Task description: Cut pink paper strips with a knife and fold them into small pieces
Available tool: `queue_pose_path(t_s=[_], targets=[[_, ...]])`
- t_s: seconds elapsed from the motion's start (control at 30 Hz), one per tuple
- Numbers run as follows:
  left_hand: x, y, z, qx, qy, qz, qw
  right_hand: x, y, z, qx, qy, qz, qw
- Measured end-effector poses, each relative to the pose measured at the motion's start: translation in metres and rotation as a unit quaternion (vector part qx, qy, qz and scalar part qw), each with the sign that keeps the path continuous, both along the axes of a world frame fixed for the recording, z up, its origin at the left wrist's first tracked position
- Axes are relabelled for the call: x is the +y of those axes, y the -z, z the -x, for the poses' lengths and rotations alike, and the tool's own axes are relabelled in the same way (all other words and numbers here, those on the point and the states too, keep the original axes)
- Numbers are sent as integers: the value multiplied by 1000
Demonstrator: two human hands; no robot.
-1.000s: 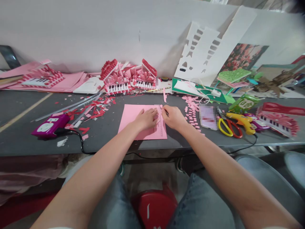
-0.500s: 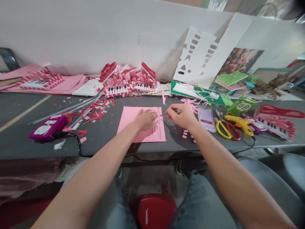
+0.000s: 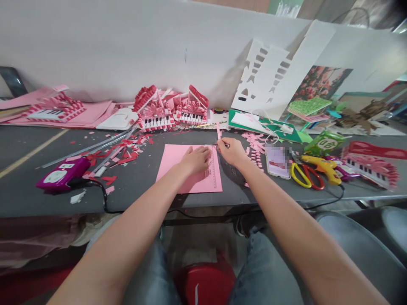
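Note:
My left hand (image 3: 197, 160) lies flat, fingers stretched out, pressing on a clear ruler (image 3: 215, 180) along the right side of a pink sheet (image 3: 170, 178). My right hand (image 3: 233, 150) is closed around a slim pen-shaped tool (image 3: 227, 145), whose tip points left to the ruler's far end, near the sheet's top right corner. Whether the tool is a knife or a pen cannot be made out. Small pink pieces (image 3: 256, 156) lie right of my right hand, and a narrow pink strip (image 3: 218, 130) is just beyond it.
A phone (image 3: 277, 162), scissors (image 3: 307, 176) and a yellow glue gun (image 3: 324, 167) lie on the right. Pink paper pianos (image 3: 155, 120) stand at the back. Red and pink scraps (image 3: 127, 150) and a purple device (image 3: 65, 174) with a black cable are on the left.
My right hand has moved away from me and slightly left along the ruler with the tool, uncovering more of the small pink pieces. My left hand stays on the ruler.

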State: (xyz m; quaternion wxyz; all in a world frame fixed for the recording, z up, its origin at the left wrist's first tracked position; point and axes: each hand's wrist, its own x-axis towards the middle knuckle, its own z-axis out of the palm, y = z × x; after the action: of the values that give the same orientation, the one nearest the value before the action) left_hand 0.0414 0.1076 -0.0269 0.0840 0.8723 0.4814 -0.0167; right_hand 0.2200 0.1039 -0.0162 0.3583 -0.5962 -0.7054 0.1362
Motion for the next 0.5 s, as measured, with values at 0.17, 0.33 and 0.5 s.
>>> queue_pose_path(t_s=[0.17,0.33,0.5], targets=[[2,2,0,-9,5,-7,1000,-7,4,7,-71,-18,-40,997],[4,4,1,-14,3,-7,1000,-14,9,11,-120,-43,-43,991],[8,-1,-1,-8,0,6,1000,-22,8,10,-124,-51,-52,990]])
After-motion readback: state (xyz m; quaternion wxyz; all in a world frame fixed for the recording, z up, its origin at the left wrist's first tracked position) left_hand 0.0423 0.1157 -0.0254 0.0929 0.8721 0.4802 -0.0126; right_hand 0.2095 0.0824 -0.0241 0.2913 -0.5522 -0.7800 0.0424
